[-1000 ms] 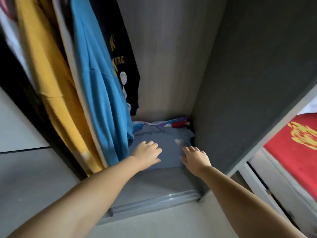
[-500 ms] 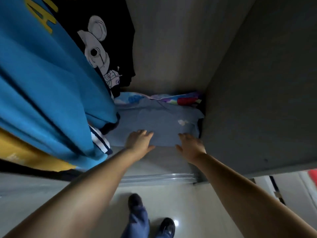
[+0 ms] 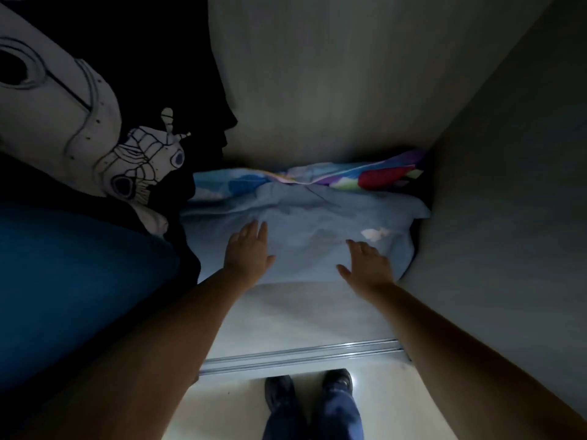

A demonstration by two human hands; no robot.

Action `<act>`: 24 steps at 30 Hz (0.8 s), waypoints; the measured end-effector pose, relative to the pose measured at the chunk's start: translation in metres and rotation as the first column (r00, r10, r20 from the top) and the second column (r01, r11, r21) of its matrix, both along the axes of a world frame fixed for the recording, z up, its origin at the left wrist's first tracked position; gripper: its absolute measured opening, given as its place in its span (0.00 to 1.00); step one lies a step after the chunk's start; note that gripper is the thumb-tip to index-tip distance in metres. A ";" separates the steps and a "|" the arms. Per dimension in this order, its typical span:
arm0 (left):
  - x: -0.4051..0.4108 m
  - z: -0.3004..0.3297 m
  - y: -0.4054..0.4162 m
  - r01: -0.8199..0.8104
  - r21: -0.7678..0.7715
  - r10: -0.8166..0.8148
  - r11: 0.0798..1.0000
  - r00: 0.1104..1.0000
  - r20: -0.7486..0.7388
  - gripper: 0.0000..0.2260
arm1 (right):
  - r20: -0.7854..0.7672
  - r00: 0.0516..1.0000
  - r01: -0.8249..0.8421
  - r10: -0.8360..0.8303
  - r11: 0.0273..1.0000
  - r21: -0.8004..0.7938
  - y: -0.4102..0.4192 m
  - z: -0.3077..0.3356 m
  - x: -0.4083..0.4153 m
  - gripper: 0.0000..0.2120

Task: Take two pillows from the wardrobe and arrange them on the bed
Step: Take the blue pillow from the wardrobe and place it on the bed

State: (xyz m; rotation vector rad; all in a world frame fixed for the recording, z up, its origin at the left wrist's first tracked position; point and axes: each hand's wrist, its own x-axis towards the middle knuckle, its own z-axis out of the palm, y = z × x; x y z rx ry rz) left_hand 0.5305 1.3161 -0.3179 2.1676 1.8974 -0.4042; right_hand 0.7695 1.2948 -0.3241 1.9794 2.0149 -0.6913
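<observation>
A pale blue pillow (image 3: 317,223) lies flat on the wardrobe floor (image 3: 301,315), in the back right corner. Behind it, against the back wall, a second pillow (image 3: 365,174) with a bright multicoloured cover shows only its top edge. My left hand (image 3: 249,249) rests palm down on the left front part of the blue pillow, fingers apart. My right hand (image 3: 368,265) lies flat on its right front part, fingers spread. Neither hand grips the cloth.
Hanging clothes crowd the left side: a black shirt with a white cartoon print (image 3: 104,128) and a blue garment (image 3: 73,281). The grey wardrobe side wall (image 3: 508,217) stands close on the right. A metal sliding-door track (image 3: 301,354) runs along the front; my shoes (image 3: 308,389) stand just outside it.
I have leaned deeper and lower into the wardrobe. Both hands moved forward from the pillow's front edge onto its top. The red bed at the right left the view.
</observation>
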 end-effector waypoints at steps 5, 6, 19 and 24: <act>-0.014 -0.056 0.042 0.008 0.028 -0.006 1.000 0.996 -0.084 0.38 | 0.010 0.997 -0.071 0.070 0.997 0.036 0.056 -0.050 -0.004 0.33; -0.015 -0.067 0.052 0.003 0.042 0.001 0.999 0.995 -0.100 0.39 | 0.022 0.997 -0.080 0.079 0.994 0.068 0.070 -0.061 -0.005 0.34; -0.011 -0.117 0.061 -0.014 0.080 0.023 0.997 0.992 -0.121 0.39 | 0.231 0.929 -0.333 0.289 0.925 0.182 0.102 -0.107 0.005 0.36; -0.003 -0.107 0.040 -0.013 -0.023 0.007 1.000 0.976 -0.218 0.26 | 0.233 0.911 -0.361 0.340 0.931 0.055 0.078 -0.100 0.011 0.33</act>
